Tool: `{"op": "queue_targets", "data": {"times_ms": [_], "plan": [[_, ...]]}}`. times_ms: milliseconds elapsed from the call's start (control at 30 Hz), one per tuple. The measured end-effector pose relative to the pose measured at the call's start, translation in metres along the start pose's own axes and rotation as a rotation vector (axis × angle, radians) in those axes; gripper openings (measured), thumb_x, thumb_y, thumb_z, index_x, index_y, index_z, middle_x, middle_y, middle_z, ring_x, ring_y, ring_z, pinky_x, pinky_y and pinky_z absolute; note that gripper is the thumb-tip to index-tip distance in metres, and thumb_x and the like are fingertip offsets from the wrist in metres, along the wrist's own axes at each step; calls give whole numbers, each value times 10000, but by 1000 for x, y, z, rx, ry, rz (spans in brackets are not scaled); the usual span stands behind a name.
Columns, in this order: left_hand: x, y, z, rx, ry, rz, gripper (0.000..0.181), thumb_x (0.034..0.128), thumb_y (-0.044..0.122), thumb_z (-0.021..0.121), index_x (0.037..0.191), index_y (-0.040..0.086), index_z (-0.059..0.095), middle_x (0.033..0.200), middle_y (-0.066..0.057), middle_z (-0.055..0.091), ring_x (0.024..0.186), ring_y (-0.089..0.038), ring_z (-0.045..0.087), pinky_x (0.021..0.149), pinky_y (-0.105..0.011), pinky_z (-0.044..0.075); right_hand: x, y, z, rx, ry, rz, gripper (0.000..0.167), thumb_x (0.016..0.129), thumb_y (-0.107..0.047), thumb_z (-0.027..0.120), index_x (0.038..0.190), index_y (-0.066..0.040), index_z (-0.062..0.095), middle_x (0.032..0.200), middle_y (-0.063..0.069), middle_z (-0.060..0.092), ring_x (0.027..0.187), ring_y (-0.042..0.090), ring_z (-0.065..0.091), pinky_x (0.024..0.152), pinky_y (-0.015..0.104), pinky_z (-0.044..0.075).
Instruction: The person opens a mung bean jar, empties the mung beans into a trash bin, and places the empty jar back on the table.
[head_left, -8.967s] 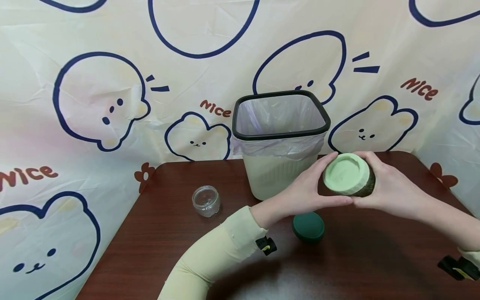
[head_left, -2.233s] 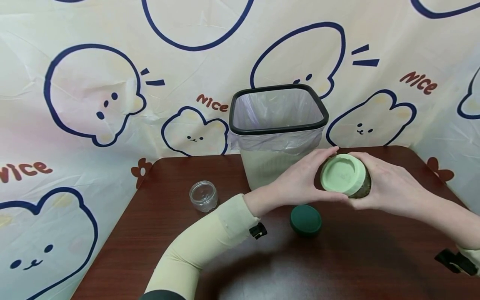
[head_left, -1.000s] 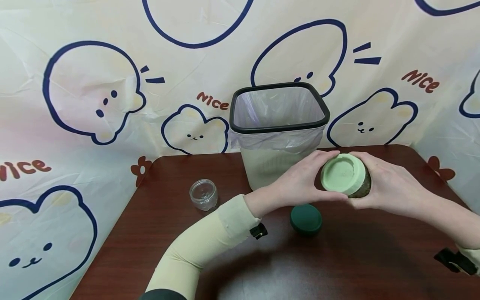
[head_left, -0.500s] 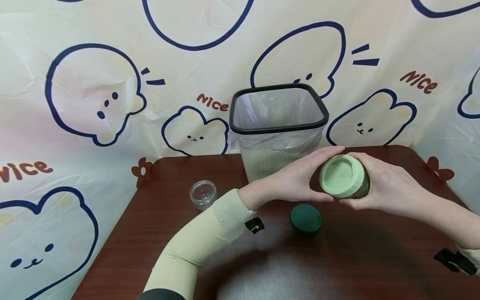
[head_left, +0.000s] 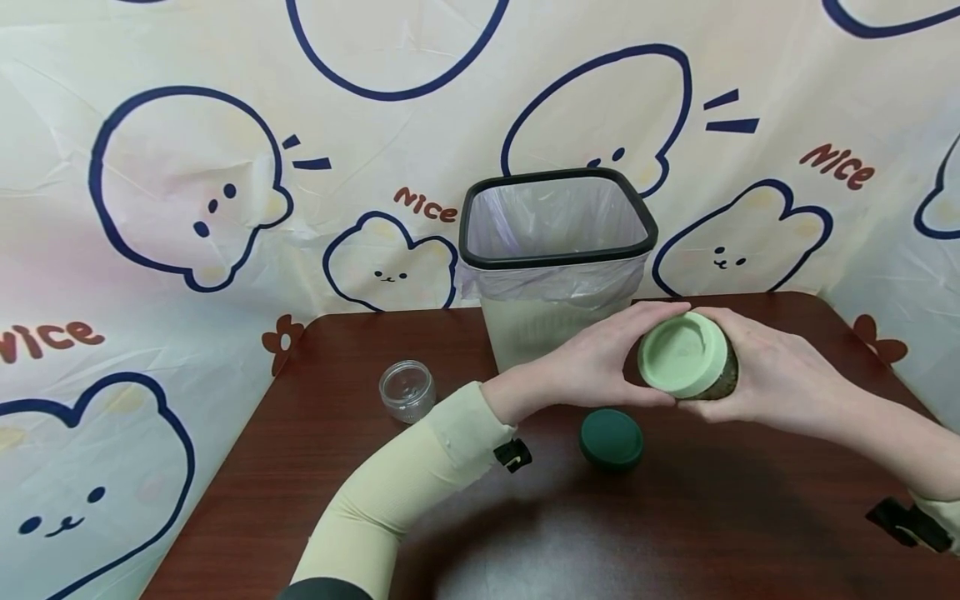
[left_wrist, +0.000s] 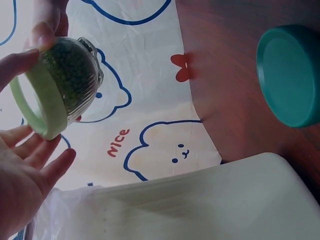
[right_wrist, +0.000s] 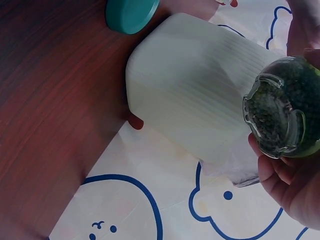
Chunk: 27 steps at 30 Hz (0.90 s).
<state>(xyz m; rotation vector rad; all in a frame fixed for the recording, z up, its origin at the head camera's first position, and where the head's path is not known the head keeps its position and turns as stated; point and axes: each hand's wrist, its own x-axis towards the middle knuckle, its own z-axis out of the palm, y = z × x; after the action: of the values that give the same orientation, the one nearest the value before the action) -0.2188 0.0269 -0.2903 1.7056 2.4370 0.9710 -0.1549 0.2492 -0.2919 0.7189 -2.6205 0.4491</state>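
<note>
While the right hand (head_left: 783, 371) grips the jar of grains (left_wrist: 75, 75) and the left hand (head_left: 588, 358) the light green lid (head_left: 682, 354), both above the surface (head_left: 675, 525), this lid sits on; how tightly, I cannot tell. Nearby, the dark green lid (head_left: 611, 439) lies apart from the uncovered clear jar (head_left: 407, 392); this pair perhaps remains.

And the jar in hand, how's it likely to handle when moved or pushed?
The jar is probably hefty for its size: dark grains fill much of it. Its shiny, curved sides look likely to slip. Laid on its side, it may roll, given its round body.
</note>
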Motion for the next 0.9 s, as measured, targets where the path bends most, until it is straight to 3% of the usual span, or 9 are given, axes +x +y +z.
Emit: {"op": "queue_targets", "data": {"times_ms": [433,533,667,800,900], "plan": [[1,4,15,14,164,-183,827,743,461,823,1394,100,465,1229,36,528,1060,-12,477,855,-112,401,-1,3,0,8,-45,57,922,580,-325,933,1311,-18,461,1153,153,593,945,277,588,706,535,527],[2,7,17,20,158,-224,800,757,486,802,1383,115,471,1212,52,528,1042,-10,478,838,-114,410,-1,4,1,6,-47,65,923,576,-322,934,1307,-13,463,1143,156,596,936,279,591,703,531,528],[2,7,17,48,121,-249,864,773,523,772,1445,119,407,1317,48,498,1127,-22,465,900,-141,405,-2,6,0,10,-44,77,926,575,-310,936,1309,-9,458,1140,161,597,936,288,594,707,544,526],[2,4,13,19,77,-227,970,776,508,775,1515,114,286,1438,34,415,1247,-41,399,994,-184,365,-1,7,0,15,-33,71,927,578,-312,936,1312,-8,459,1150,166,596,951,300,595,716,563,522],[1,1,9,-37,61,-169,988,785,437,795,1531,102,240,1483,5,367,1292,-54,361,1032,-193,326,-1,6,0,18,-27,63,931,585,-341,932,1318,-13,461,1158,163,595,960,301,594,718,566,523]]}}
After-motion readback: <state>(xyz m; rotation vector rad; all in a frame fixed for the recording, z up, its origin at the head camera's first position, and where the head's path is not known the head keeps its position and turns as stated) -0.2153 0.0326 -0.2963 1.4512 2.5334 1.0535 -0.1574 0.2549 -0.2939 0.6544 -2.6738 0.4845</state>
